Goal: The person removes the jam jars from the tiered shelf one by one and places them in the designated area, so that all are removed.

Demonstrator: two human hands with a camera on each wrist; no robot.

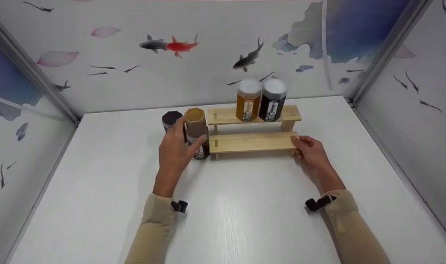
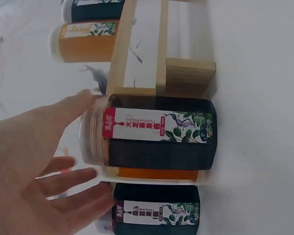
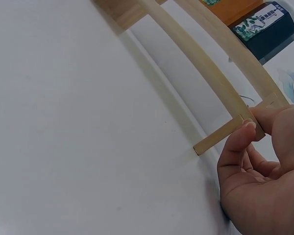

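Note:
On the left of the table, my left hand (image 1: 175, 149) reaches around the lid of the front dark jar (image 1: 198, 148). Its thumb lies at one side of the lid, and the spread fingers (image 2: 73, 182) extend along the other. Behind stand a yellow-lidded jar (image 1: 195, 115) and another dark jar (image 1: 171, 118), partly hidden by the hand. My right hand (image 1: 312, 151) pinches the right end of the lower step of a two-step wooden rack (image 1: 252, 142), thumb against fingers. On the upper step, an amber jar (image 1: 248, 104) and a dark jar (image 1: 272, 104) stand side by side.
The white table (image 1: 226, 205) is bounded by printed panels at the back (image 1: 208, 80) and both sides, with metal posts at the corners. The front dark jar stands close against the rack's left end.

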